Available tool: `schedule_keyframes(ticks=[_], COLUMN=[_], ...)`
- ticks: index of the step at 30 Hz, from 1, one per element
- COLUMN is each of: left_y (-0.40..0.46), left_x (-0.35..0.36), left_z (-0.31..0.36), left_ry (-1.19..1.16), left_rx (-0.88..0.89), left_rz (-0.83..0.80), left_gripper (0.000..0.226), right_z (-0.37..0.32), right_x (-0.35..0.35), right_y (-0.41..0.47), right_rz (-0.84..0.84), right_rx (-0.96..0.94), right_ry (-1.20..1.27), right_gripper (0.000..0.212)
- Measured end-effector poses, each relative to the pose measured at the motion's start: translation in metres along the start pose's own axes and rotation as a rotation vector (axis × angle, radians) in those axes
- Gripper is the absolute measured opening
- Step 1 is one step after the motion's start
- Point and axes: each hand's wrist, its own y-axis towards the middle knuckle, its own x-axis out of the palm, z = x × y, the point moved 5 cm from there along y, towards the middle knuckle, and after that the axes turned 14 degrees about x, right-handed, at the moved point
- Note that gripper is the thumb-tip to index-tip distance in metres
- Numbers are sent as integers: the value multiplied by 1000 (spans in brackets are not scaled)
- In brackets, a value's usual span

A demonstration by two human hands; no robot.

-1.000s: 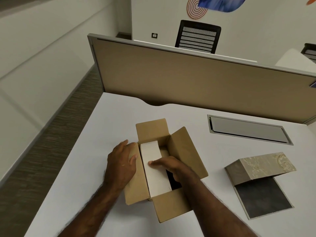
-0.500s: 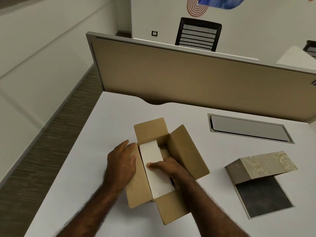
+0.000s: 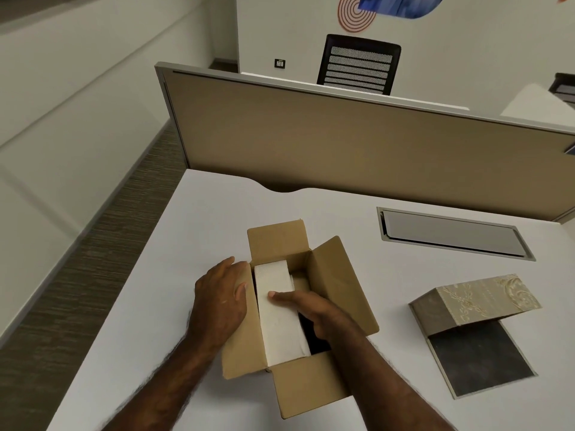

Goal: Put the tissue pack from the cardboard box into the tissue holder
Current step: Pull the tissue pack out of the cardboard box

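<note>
An open brown cardboard box (image 3: 336,275) sits on the white desk in front of me, its flaps spread. A white tissue pack (image 3: 277,325) stands on edge along the box's left side, rising above the rim. My right hand (image 3: 314,312) reaches into the box and grips the pack, thumb on its top face, fingers down its right side. My left hand (image 3: 222,293) presses flat on the outside of the box's left flap. The tissue holder (image 3: 476,312), beige patterned lid raised over a dark base, lies open to the right.
A grey cable hatch (image 3: 451,233) is set into the desk behind the holder. A tan partition (image 3: 342,141) closes the desk's far edge. The desk's left edge drops to carpeted floor. Another white item lies deeper in the box.
The tissue pack has risen slightly and tilted more upright in the box under my right hand. My left hand stays on the flap.
</note>
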Motion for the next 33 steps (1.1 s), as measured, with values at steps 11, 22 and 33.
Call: schedule_keyframes(ticks=[11,22,33], left_y=[1,-21,-46], left_x=[-9,-18,19], left_z=[7,112,213], left_ry=[-62,-988,-1124], left_rx=[19,-290,-139], left_rz=[33,-147,-447], left_gripper=[37,95,104], right_z=[-1,-9,29], right_x=[1,-31,-119], right_y=[-44,-147,-212], right_rz=[-91,-250,-15], right_rx=[-215,-446,-608], right_ry=[117,318,443], right_gripper=[67,58,64])
